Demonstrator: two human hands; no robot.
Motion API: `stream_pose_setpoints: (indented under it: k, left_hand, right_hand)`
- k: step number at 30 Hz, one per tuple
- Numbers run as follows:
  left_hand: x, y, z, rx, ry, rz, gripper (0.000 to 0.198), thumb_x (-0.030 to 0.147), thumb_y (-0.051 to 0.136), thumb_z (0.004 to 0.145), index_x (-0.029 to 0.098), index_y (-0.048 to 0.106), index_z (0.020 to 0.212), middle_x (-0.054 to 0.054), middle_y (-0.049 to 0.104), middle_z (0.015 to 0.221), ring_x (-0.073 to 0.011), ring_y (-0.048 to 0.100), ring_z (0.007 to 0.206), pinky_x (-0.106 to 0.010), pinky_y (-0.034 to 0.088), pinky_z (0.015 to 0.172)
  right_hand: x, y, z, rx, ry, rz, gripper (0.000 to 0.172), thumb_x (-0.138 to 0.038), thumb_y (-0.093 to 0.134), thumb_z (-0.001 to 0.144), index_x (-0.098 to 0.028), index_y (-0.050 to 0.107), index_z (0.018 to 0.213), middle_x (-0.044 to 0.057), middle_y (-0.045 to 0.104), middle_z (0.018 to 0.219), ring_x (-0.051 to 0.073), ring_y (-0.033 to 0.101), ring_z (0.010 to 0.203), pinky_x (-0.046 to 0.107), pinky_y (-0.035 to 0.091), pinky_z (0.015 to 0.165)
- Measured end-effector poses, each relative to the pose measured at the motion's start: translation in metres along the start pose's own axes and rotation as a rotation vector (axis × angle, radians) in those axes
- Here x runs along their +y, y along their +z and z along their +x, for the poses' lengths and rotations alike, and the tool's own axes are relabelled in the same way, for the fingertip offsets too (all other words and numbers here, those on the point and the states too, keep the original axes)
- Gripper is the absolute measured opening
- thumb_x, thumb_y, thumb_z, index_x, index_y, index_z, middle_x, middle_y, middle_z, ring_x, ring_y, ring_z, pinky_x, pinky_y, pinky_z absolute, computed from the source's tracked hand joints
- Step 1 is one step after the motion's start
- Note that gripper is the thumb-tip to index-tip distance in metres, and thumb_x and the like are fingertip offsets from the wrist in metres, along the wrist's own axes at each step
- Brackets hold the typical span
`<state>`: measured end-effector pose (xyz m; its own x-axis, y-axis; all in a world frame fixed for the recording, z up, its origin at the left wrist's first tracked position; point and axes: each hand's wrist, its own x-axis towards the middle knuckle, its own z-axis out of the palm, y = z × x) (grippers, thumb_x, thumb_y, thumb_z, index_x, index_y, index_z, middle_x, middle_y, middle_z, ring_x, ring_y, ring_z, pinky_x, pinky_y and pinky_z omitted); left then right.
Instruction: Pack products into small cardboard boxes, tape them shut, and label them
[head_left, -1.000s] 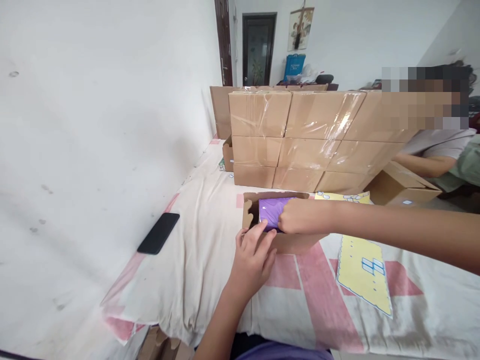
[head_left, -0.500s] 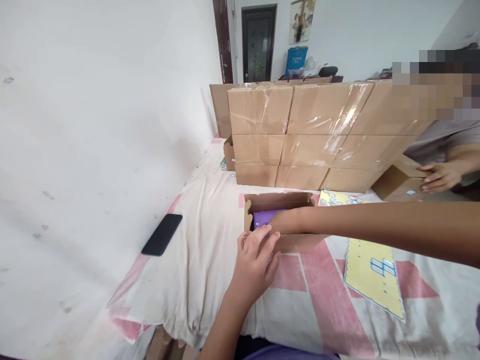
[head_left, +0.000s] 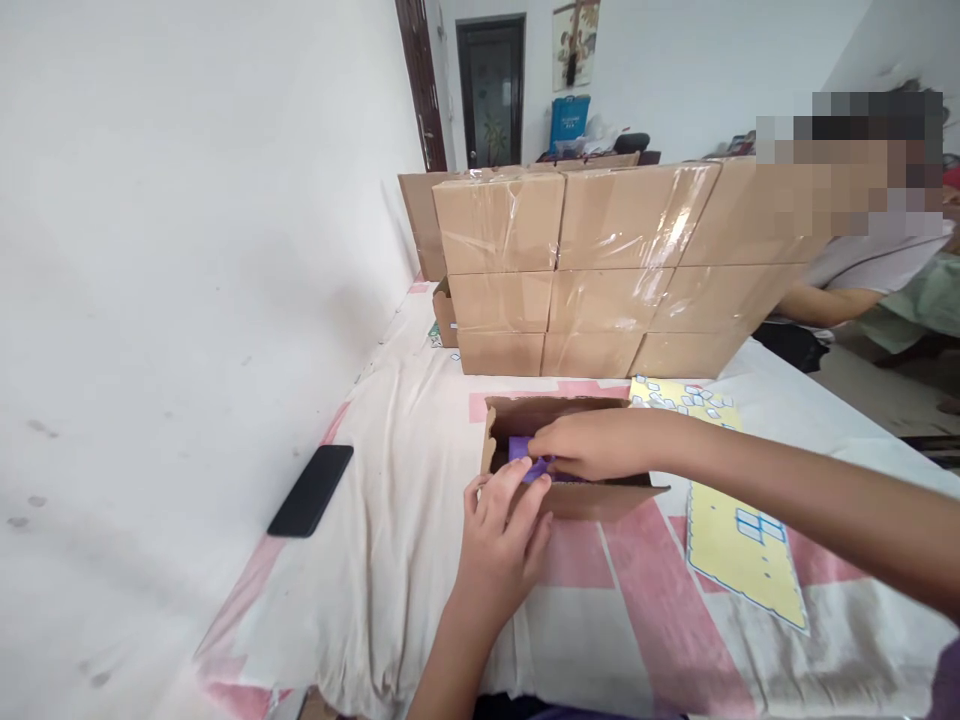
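An open cardboard box stands on the cloth-covered table, with a purple item inside near its left end. My right hand reaches into the box from the right, its fingers bent down onto the purple item. Over the box's near left edge lies my left hand, fingers apart and curved over the rim, the tips by the purple item. Whether the left fingertips touch that item is unclear. The right fingertips are partly hidden.
Taped cardboard boxes form a stack behind the open box. A black phone lies at the left beside the wall. Yellow cut-out sheets lie to the right. Another person's arm shows beyond the stack.
My right hand has lifted somewhat, showing more of its back and fingers at the purple item. The other person has moved back, and the box they held is out of view. The camera view has shifted slightly.
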<state>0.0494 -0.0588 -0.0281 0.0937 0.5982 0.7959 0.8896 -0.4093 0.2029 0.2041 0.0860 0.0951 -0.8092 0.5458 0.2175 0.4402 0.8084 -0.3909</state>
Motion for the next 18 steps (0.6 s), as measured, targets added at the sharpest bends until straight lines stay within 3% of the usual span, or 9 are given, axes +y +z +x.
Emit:
stream_pose_setpoints:
  k: [1,2,3,5,6,8,11,14,18]
  left_hand:
    - [-0.001,-0.001,0.000,0.006,0.006,-0.010,0.043,0.010,0.062,0.089,0.018,0.056,0.130,-0.018,0.057,0.135,-0.0256,0.057,0.125,-0.044,0.045,0.100]
    - [-0.002,-0.001,-0.001,0.011,0.006,-0.025,0.043,0.009,0.062,0.088,0.018,0.056,0.130,-0.019,0.055,0.138,-0.0264,0.056,0.127,-0.044,0.046,0.099]
    - [-0.003,-0.002,-0.001,0.017,0.002,-0.042,0.043,0.008,0.063,0.087,0.018,0.057,0.129,-0.019,0.053,0.140,-0.0273,0.054,0.129,-0.044,0.046,0.100]
    - [-0.007,-0.002,0.000,0.035,-0.019,-0.069,0.043,0.007,0.065,0.085,0.022,0.060,0.125,-0.017,0.048,0.145,-0.0294,0.049,0.134,-0.047,0.044,0.104]
    - [-0.010,-0.002,0.001,0.048,-0.043,-0.088,0.045,0.007,0.066,0.084,0.024,0.060,0.125,-0.015,0.046,0.147,-0.0304,0.046,0.138,-0.049,0.042,0.108]
    - [-0.018,-0.001,0.004,0.069,-0.146,-0.178,0.059,0.013,0.070,0.084,0.028,0.051,0.137,-0.014,0.039,0.155,-0.0321,0.038,0.145,-0.053,0.038,0.114]
    - [-0.034,0.002,0.009,-0.029,-0.446,-0.501,0.091,0.028,0.070,0.088,0.032,0.011,0.158,-0.017,0.036,0.160,-0.0298,0.036,0.149,-0.056,0.035,0.117]
    - [-0.048,0.008,0.009,-0.186,-0.600,-0.831,0.092,0.041,0.060,0.095,0.033,-0.007,0.159,-0.014,0.057,0.146,-0.0256,0.042,0.146,-0.058,0.032,0.119]
    - [-0.051,0.016,0.007,-0.176,-0.594,-0.894,0.080,0.045,0.046,0.101,0.024,-0.004,0.161,-0.011,0.075,0.119,-0.0237,0.056,0.135,-0.058,0.027,0.122]
  right_hand:
    - [-0.001,-0.010,-0.016,-0.084,-0.083,0.055,0.007,-0.033,0.070,0.090,-0.029,0.074,0.093,-0.001,0.074,0.086,0.016,0.068,0.074,0.026,0.055,0.064]
    - [0.001,-0.014,-0.035,-0.076,-0.111,0.108,0.015,-0.030,0.059,0.097,-0.029,0.073,0.103,0.000,0.075,0.096,0.018,0.070,0.084,0.029,0.056,0.073]
    - [0.004,-0.013,-0.055,0.091,-0.087,0.155,0.020,-0.028,0.052,0.101,-0.029,0.070,0.108,0.001,0.074,0.100,0.019,0.070,0.090,0.032,0.056,0.079]
    - [0.016,0.006,-0.093,0.583,-0.003,0.220,0.022,-0.028,0.046,0.103,-0.028,0.066,0.111,0.004,0.072,0.106,0.022,0.068,0.101,0.037,0.053,0.092]
    - [0.023,0.023,-0.110,0.695,0.031,0.230,0.023,-0.032,0.047,0.103,-0.028,0.064,0.117,0.007,0.069,0.114,0.024,0.065,0.111,0.041,0.050,0.099]
    - [0.035,0.060,-0.133,0.703,0.047,0.235,0.037,-0.045,0.045,0.101,-0.024,0.059,0.129,0.012,0.062,0.132,0.031,0.057,0.125,0.048,0.046,0.105]
    - [0.043,0.101,-0.143,0.600,-0.013,0.238,0.048,-0.051,0.042,0.101,-0.022,0.056,0.137,0.015,0.056,0.144,0.036,0.049,0.137,0.056,0.042,0.111]
    - [0.045,0.112,-0.137,0.606,-0.007,0.242,0.039,-0.041,0.046,0.101,-0.024,0.059,0.134,0.013,0.059,0.141,0.035,0.048,0.139,0.059,0.038,0.115]
    - [0.050,0.112,-0.130,0.707,0.113,0.411,0.031,-0.036,0.046,0.102,-0.027,0.062,0.128,0.011,0.067,0.130,0.032,0.055,0.133,0.056,0.044,0.111]
